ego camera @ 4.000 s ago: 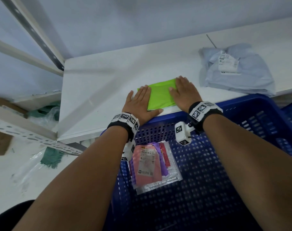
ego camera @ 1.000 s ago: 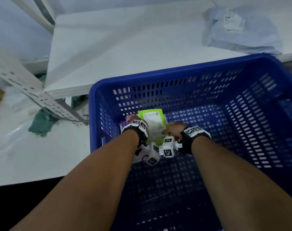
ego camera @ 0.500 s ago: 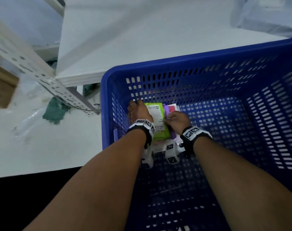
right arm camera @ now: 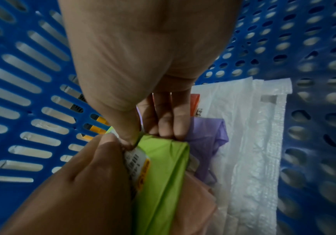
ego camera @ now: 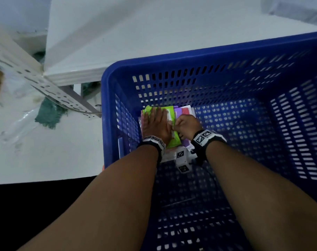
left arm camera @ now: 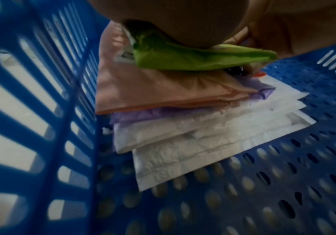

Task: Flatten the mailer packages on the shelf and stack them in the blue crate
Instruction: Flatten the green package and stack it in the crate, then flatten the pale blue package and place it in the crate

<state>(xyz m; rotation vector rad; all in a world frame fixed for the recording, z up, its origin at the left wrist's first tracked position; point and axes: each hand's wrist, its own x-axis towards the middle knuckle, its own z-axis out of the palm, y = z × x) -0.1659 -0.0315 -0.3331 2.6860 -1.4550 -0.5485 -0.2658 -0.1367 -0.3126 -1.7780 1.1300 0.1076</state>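
Left hand [ego camera: 155, 125] flat, fingers straight, pressing on green mailer [left arm camera: 185, 58] directly beneath it, top of stack in blue crate [ego camera: 172, 64]. Right hand [ego camera: 187, 125] just beside, fingers curled, pinching the mailer's edge; pink mailer [left arm camera: 153, 89] under green.

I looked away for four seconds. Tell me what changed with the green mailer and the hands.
The green mailer moved from the shelf down into the blue crate, onto the pink mailer topping the stack. The left hand now presses it flat; the right hand, flat before, now pinches its edge. The crate and the stack stayed in place.
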